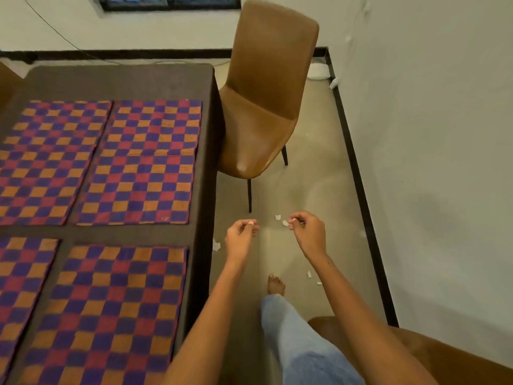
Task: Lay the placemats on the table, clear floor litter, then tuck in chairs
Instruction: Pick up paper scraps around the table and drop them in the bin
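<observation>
Several checkered placemats in purple, red and orange (pixel 138 187) lie flat on the dark table (pixel 205 190) at the left. White paper scraps lie on the floor: one (pixel 277 217) ahead of my hands, one (pixel 216 245) by the table's edge, and two small ones (pixel 309 273) near my foot. My left hand (pixel 240 237) is held out over the floor, its fingers pinched on a tiny white paper scrap (pixel 251 222). My right hand (pixel 308 232) is beside it with its fingers curled shut, and another scrap (pixel 285 223) shows just past its fingertips.
A brown chair (pixel 263 107) stands pulled out and angled at the table's far right corner. A second brown chair (pixel 416 357) is at the bottom right behind my leg. The white wall with its black skirting (pixel 361 190) runs close along the right, leaving a narrow floor strip.
</observation>
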